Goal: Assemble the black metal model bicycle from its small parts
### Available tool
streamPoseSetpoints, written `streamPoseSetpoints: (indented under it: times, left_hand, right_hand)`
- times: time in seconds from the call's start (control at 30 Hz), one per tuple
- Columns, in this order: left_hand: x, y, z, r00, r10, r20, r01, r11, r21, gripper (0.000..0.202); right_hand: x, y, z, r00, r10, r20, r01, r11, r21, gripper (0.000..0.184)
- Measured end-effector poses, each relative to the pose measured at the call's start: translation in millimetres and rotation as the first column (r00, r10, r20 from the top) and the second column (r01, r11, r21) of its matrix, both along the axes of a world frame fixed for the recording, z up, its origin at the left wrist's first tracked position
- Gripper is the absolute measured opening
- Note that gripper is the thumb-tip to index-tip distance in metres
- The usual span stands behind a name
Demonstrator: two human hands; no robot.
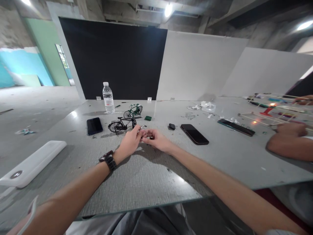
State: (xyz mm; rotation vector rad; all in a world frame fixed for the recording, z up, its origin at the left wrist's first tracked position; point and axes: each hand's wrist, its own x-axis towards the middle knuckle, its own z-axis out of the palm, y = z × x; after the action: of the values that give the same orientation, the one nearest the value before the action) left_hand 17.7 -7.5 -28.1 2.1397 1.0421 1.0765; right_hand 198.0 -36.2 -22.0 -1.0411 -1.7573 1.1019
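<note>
My left hand (130, 141) and my right hand (157, 141) meet at the fingertips above the table. Both are closed in a pinch around a small thin metal part (144, 126), whose handlebar-like end pokes out above the fingers; the rest is hidden. Just left of my left hand, a black model bicycle (119, 125) stands upright, its front wheel close behind that hand. Behind it is a green model bicycle (133, 112). A small green block (148, 118) lies beyond my fingers. On my left wrist is a black watch (108, 160).
A water bottle (108, 99) and a dark phone (94, 126) stand to the left. To the right lie a small black object (171, 126), two phones (195, 134) and crumpled plastic (207, 106). Another person's arm (288, 142) rests at far right near a stick frame (259, 120).
</note>
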Motion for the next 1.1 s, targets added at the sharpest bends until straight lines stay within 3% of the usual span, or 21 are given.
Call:
streamPoseSetpoints:
  times: [0.2,0.43,0.57,0.87,1.0,1.1]
  left_hand:
    - [5.4,-0.2,1.2,0.999,0.037,0.017,-0.039,0.988,0.149,0.027]
    - [8.2,-0.1,2.8,0.990,-0.097,0.107,0.095,0.995,0.025,0.029]
    - [7.5,-2.5,6.5,0.978,-0.098,0.185,0.118,0.988,-0.101,0.025]
    - [8.5,3.0,0.7,0.964,-0.153,0.219,0.184,0.975,-0.124,0.030]
    - [7.4,3.6,1.8,0.978,-0.114,0.174,0.126,0.990,-0.065,0.027]
    - [0.9,5.5,4.1,0.995,-0.072,0.066,0.066,0.995,0.080,0.024]
  right_hand:
    - [-0.6,0.1,-3.1,0.999,0.034,0.013,-0.034,0.999,0.023,0.053]
    - [-0.6,-0.5,-5.5,0.999,-0.045,0.004,0.045,0.999,0.019,0.055]
    - [-0.5,0.4,-4.8,0.999,-0.044,0.017,0.043,0.998,0.049,0.055]
    - [-2.6,2.1,-9.1,1.000,-0.007,-0.028,0.009,0.996,0.094,0.045]
    - [-0.3,4.0,-11.6,1.000,-0.002,0.002,0.002,0.995,0.100,0.042]
    - [5.0,5.2,-7.8,0.990,-0.080,0.115,0.059,0.983,0.174,0.040]
